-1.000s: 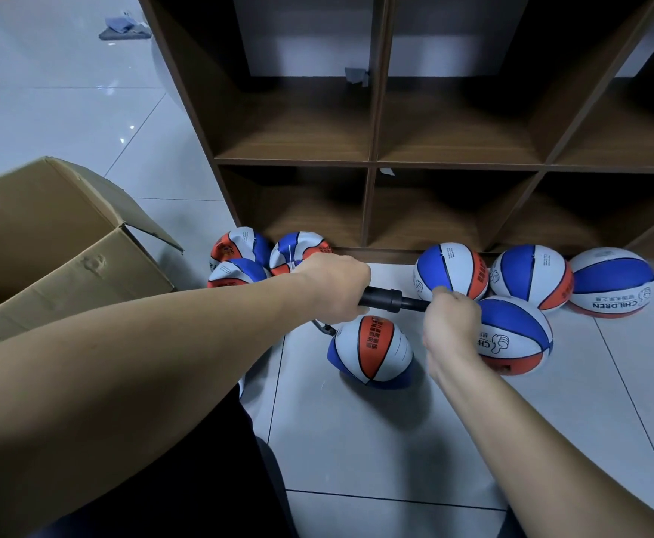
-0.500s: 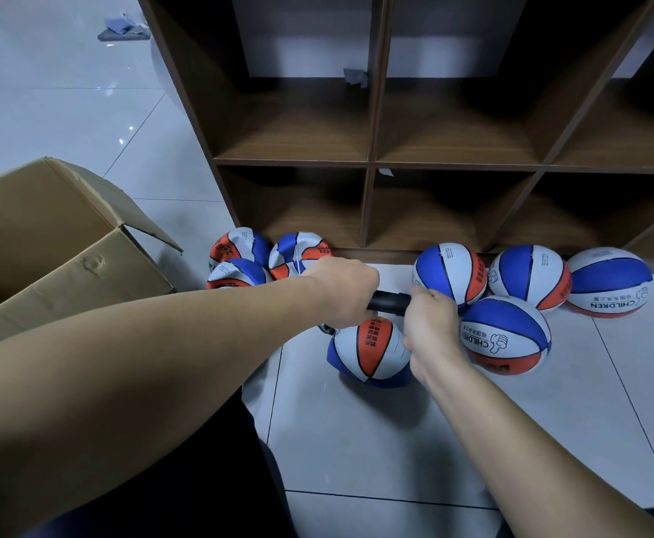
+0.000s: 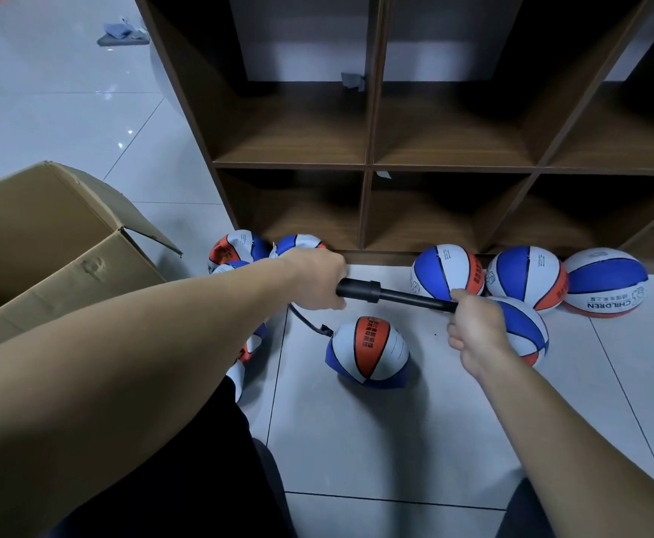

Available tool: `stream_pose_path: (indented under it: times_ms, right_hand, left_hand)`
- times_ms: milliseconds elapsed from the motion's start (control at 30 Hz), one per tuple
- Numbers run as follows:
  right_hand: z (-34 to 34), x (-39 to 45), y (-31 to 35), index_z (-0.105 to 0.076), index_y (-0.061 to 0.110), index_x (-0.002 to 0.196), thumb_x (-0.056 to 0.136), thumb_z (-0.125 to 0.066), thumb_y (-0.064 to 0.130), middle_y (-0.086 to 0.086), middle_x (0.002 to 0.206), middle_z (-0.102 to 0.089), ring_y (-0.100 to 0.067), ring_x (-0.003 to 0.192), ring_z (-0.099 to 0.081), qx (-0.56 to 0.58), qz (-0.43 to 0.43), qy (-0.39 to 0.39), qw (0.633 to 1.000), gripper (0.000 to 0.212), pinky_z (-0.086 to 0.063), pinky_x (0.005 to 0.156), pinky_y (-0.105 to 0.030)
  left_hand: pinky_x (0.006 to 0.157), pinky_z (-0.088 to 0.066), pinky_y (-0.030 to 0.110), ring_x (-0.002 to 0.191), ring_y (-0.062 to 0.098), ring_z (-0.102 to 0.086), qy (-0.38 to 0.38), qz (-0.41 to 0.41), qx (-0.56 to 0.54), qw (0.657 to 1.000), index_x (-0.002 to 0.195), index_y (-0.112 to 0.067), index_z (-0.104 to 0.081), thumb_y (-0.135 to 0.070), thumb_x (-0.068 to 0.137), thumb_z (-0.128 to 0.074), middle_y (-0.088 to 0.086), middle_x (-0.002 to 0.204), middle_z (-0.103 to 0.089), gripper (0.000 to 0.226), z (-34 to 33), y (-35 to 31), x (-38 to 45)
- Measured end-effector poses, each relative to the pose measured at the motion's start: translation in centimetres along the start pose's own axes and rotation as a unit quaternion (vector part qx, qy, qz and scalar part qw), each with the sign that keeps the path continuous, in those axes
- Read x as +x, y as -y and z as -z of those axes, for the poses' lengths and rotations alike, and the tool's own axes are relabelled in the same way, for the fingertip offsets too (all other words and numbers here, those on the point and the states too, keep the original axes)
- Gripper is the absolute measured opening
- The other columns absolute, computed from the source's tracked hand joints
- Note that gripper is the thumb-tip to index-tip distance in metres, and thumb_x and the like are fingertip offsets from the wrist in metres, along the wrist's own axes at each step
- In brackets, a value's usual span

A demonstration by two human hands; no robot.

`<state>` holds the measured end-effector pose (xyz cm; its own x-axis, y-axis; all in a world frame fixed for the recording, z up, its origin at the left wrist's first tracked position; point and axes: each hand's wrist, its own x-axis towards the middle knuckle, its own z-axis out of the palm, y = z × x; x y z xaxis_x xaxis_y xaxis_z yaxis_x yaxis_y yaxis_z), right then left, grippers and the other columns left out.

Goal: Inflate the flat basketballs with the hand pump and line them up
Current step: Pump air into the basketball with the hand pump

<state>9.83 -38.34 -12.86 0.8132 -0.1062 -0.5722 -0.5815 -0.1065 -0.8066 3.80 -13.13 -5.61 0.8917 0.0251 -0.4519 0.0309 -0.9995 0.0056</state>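
Pump (image 3: 379, 291) lies crosswise: left hand (image 3: 313, 281) grips its barrel, right hand (image 3: 473, 328) clenches the drawn-out handle (ball (image 3: 370, 349) just below).

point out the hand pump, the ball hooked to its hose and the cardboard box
hand pump (image 3: 360, 289), head view, on the black barrel
ball on the hose (image 3: 370, 349), head view, on its orange panel
cardboard box (image 3: 73, 266), head view, on its side wall

Cardboard box (image 3: 46, 242) left of frame; shelf unit (image 3: 368, 165) top; inflated balls (image 3: 527, 281) right along its base; flat balls (image 3: 240, 246) centre-left.
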Motion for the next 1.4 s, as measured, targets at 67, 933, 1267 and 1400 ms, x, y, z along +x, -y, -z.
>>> stream_pose_path:
  times_ms: [67,933,1267,1400]
  right_hand:
    - [0.0,-0.3,0.2,-0.049,0.020,0.083,0.095,-0.055,0.015,0.000,0.064,-0.023,-0.017,0.052,-0.017,0.002,-0.002,-0.004,1.000,0.014,-0.015,0.047,-0.028]
    - [-6.3,-6.1,-0.6,-0.035,0.018,0.070,0.103,-0.046,0.019,0.000,0.066,-0.038,-0.020,0.059,-0.034,-0.087,0.137,0.010,0.987,0.035,-0.028,0.056,-0.033]
    - [-4.2,-4.3,0.1,-0.028,0.023,0.070,0.095,-0.050,0.017,0.005,0.059,-0.026,-0.020,0.057,-0.023,-0.086,0.097,0.032,0.991,0.034,-0.019,0.054,-0.032]
    - [-1.9,-2.7,0.5,-0.030,0.024,0.072,0.090,-0.052,0.018,0.000,0.065,-0.023,-0.022,0.060,-0.019,-0.062,0.042,-0.004,0.997,0.029,-0.016,0.055,-0.034]
  left_hand:
    - [0.064,-0.048,0.030,0.076,0.016,-0.063,-0.002,-0.007,0.005,1.000,0.099,-0.027,-0.064,-0.047,0.100,-0.067,-0.004,0.084,-0.065,0.021,-0.1,-0.2,0.1]
    - [0.061,-0.054,0.035,0.068,0.018,-0.061,-0.029,-0.024,0.013,0.999,0.093,-0.023,-0.061,-0.046,0.102,-0.064,-0.001,0.077,-0.062,0.025,-0.6,-3.5,-1.1]
    - [0.072,-0.062,0.036,0.075,0.017,-0.065,-0.028,-0.031,0.005,0.999,0.102,-0.025,-0.067,-0.047,0.101,-0.066,-0.002,0.083,-0.066,0.022,-0.6,-2.9,-0.2]
    - [0.064,-0.051,0.032,0.073,0.015,-0.061,-0.005,-0.001,0.004,1.000,0.093,-0.027,-0.063,-0.047,0.100,-0.067,-0.004,0.082,-0.063,0.022,-0.5,-0.7,-0.1]
